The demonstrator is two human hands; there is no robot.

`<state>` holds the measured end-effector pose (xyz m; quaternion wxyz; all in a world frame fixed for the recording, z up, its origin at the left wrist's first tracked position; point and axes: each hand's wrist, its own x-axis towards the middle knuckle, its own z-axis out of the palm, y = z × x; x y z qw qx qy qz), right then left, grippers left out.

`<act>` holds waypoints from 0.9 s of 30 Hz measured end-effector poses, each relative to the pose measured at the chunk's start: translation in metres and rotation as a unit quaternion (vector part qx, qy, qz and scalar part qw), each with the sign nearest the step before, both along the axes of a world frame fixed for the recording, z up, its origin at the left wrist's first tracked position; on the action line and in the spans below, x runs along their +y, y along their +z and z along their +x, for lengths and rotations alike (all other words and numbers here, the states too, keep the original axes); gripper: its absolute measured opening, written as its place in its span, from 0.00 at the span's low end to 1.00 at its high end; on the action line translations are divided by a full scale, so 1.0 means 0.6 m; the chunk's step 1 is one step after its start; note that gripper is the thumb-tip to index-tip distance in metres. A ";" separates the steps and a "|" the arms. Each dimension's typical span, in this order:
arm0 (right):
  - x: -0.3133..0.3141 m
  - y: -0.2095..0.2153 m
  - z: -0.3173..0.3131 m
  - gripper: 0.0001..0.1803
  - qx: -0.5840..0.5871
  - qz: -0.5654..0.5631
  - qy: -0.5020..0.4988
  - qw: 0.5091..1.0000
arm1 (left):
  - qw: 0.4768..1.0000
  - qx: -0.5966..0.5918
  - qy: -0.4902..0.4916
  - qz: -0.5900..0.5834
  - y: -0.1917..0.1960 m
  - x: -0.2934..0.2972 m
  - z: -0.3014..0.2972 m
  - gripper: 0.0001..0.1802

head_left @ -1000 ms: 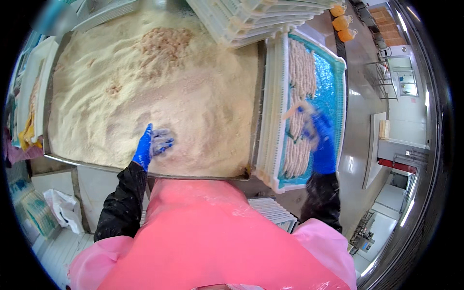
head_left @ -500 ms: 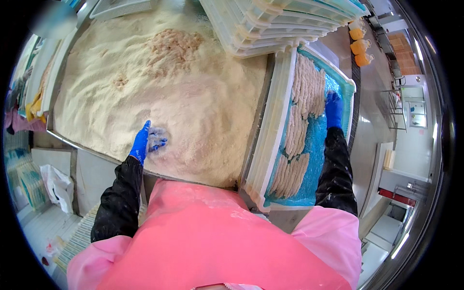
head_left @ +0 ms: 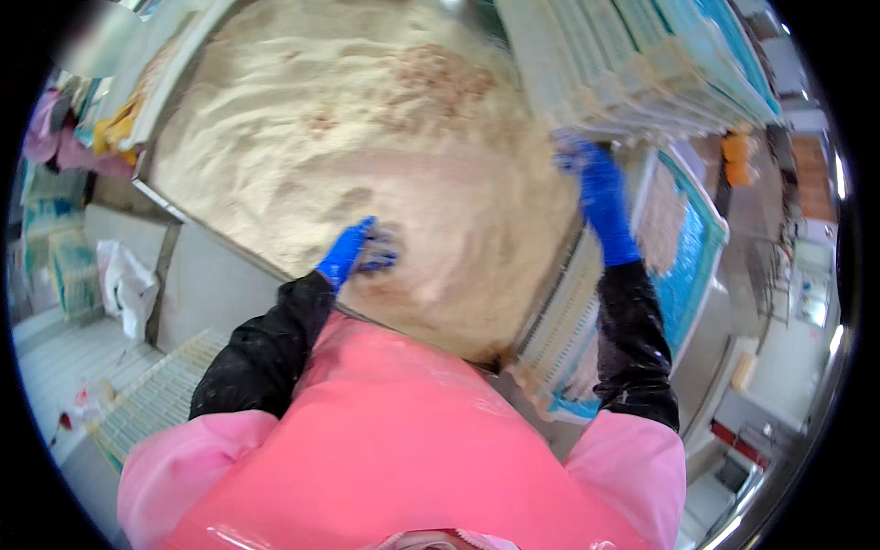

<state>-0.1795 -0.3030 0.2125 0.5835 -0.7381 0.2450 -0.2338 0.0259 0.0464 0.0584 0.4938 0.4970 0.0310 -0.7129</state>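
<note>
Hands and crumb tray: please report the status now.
Left hand fingers pressed into breadcrumbs. Right hand raised by stacked trays, grip unclear. Blue tray with coated strips beside right forearm. Nothing blocking.

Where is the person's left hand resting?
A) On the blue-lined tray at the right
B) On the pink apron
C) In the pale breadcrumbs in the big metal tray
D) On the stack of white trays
C: the blue-gloved left hand is pressed into the breadcrumbs, its fingertips dusted with them.
</note>
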 end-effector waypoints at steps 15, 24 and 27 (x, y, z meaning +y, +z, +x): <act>0.367 -0.235 0.493 0.14 0.156 -0.351 -0.007 0.923 | 0.995 0.033 0.076 -0.048 0.015 0.104 0.081 0.20; 0.362 -0.264 0.530 0.17 0.241 -0.296 -0.033 0.924 | 0.989 0.123 0.026 -0.075 0.010 0.097 0.105 0.22; 0.357 -0.248 0.492 0.15 0.183 -0.249 0.011 0.951 | 0.990 0.122 0.010 -0.073 0.013 0.099 0.110 0.23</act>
